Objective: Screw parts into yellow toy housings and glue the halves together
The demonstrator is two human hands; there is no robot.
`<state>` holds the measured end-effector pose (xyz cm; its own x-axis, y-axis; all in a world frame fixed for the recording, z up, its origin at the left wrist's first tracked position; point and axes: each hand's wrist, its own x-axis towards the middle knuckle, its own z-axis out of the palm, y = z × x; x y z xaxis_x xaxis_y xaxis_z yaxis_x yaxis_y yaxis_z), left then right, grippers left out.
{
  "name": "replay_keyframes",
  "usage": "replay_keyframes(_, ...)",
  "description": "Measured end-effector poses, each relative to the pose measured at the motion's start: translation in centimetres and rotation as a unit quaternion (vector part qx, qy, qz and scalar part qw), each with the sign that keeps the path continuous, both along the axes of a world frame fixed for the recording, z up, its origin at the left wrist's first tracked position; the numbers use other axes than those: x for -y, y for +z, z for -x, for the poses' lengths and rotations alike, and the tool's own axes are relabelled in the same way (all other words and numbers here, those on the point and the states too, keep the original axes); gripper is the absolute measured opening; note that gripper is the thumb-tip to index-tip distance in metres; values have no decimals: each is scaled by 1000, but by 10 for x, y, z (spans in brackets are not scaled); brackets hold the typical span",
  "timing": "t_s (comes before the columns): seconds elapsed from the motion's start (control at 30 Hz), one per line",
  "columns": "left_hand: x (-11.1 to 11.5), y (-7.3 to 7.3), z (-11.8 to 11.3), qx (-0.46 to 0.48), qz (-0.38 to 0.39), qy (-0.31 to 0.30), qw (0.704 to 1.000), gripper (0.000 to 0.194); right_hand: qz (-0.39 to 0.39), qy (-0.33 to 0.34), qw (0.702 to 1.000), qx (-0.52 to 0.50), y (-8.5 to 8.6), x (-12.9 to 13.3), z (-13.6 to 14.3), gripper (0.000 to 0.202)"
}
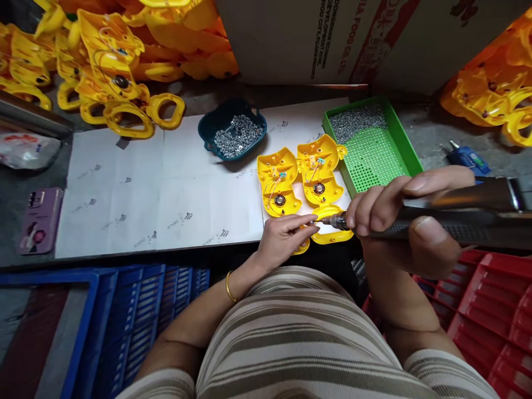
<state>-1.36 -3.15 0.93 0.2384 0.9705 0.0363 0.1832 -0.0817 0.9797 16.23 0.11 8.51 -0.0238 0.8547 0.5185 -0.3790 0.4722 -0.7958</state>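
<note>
My right hand (399,205) is wrapped round a black electric screwdriver (469,213), held level with its bit pointing left. My left hand (285,235) is closed in a pinch at the tip of that bit. What sits between its fingertips is too small to name. Just beyond the hands lie two yellow plastic shell halves (278,183) (320,172), side by side and open side up. Each has thin wires, a small green circuit board and a round black speaker inside. Their yellow ring-shaped handles (332,237) are partly covered by my hands and the tool.
A dark teal bowl (208,124) and a green tray (401,141) hold small metal parts on the white sheet (166,183). Yellow shells (110,50) pile up behind, beside a cardboard box (291,44). A purple phone (40,220) lies left; blue (93,321) and red crates (477,310) stand below.
</note>
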Motion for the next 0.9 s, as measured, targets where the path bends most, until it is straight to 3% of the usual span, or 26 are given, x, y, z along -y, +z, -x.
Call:
replay_keyframes(0.3, -1, 4, 0, -41, -20, -33, 998, 20, 26, -18, 999, 31, 7, 7, -7, 16)
replay_keyframes(0.47, -2, 5, 0, -47, -15, -42, 998, 22, 29, -26, 998, 39, 0, 3, -4, 19)
replay_keyframes(0.9, -3, 8, 0, -81, -16, -88, 993, 27, 8, 34, 999, 5, -9, 0, 1, 22)
